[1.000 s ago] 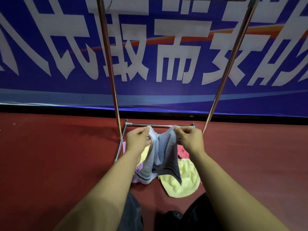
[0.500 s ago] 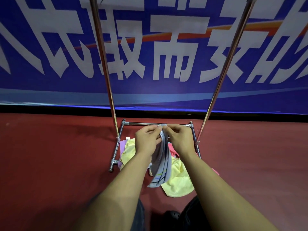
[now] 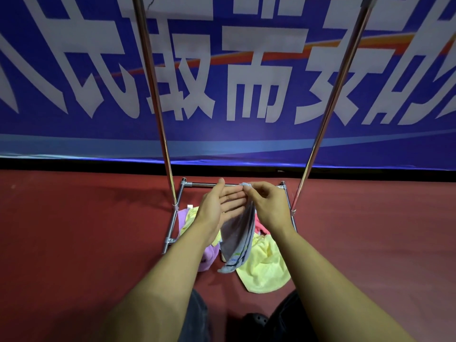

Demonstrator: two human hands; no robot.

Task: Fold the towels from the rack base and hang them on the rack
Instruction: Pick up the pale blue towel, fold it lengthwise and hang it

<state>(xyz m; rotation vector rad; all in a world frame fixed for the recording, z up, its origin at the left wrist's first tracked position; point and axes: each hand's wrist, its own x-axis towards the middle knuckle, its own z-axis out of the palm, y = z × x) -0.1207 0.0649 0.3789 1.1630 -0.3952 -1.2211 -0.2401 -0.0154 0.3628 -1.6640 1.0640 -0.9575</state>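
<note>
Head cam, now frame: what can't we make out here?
- Metal rack top bar: cut off by the top edge.
- Pink towel: mostly hidden behind right hand and grey striped towel.
- Purple towel: partly hidden by left hand and forearm.

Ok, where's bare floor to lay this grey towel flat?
Red carpet left of the rack base and right of it, toward the right upright, is bare. Inside the base, yellow towel, purple towel and pink cloth crowd under the grey towel.
</note>
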